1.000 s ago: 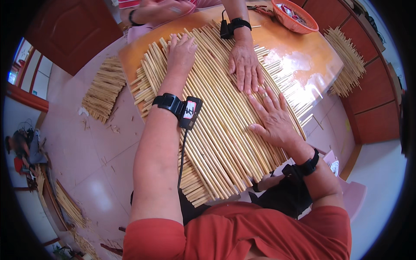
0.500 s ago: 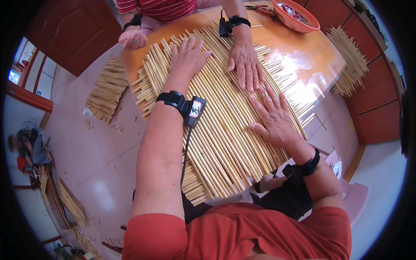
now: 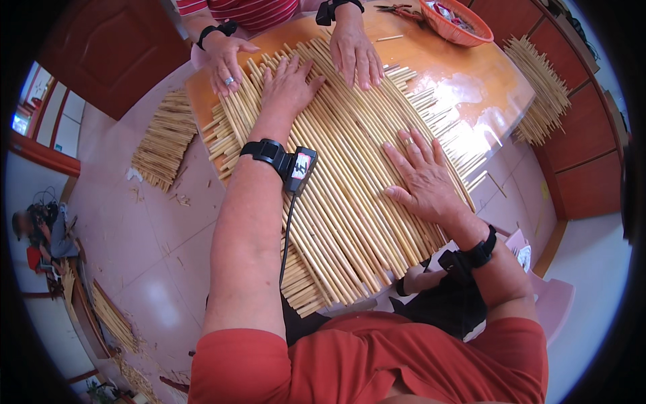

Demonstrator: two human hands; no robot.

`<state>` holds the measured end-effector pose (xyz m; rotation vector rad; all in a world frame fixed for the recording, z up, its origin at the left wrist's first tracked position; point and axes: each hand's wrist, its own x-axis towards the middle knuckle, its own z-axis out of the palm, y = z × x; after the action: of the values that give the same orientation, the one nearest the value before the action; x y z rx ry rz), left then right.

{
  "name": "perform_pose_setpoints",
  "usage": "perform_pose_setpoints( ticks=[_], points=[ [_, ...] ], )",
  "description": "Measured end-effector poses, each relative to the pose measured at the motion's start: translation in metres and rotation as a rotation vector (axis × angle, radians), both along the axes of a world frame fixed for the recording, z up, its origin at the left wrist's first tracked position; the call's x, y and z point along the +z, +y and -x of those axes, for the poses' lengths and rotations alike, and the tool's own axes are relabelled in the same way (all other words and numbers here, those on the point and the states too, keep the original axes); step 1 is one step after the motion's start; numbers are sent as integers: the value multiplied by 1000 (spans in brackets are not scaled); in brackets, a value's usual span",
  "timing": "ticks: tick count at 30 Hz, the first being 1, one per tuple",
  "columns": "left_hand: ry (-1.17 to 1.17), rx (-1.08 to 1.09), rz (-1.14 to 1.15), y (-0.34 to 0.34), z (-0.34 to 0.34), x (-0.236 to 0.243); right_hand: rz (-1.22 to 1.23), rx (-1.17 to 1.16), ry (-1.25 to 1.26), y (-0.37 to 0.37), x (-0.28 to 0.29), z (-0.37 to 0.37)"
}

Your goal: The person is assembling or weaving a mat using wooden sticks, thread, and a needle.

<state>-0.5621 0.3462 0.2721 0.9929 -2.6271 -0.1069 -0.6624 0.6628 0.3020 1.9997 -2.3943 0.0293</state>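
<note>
Orange table (glare whitens its right side): layered pale sticks, red-handled tool, orange basket
Tiled floor: stack of sticks, scattered scraps

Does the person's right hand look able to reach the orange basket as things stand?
Probably not without leaning: the basket sits well beyond the right hand, which rests on the sticks, though nothing seems to block the way.

Upper garment: red shirt, short sleeves. Forward of the shirt's left side: black wrist strap, boxy black module, white label with red edging and dark marking, thin black cable. Forward of its right side: matching strap and module; narrow ring on right hand.
</note>
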Motion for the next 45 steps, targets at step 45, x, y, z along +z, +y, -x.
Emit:
perform_pose_setpoints(
  ticks=[45],
  points=[
    [-42, -909, -644, 309, -124, 159, 722, 279, -522, 125, 44, -59]
  ],
)
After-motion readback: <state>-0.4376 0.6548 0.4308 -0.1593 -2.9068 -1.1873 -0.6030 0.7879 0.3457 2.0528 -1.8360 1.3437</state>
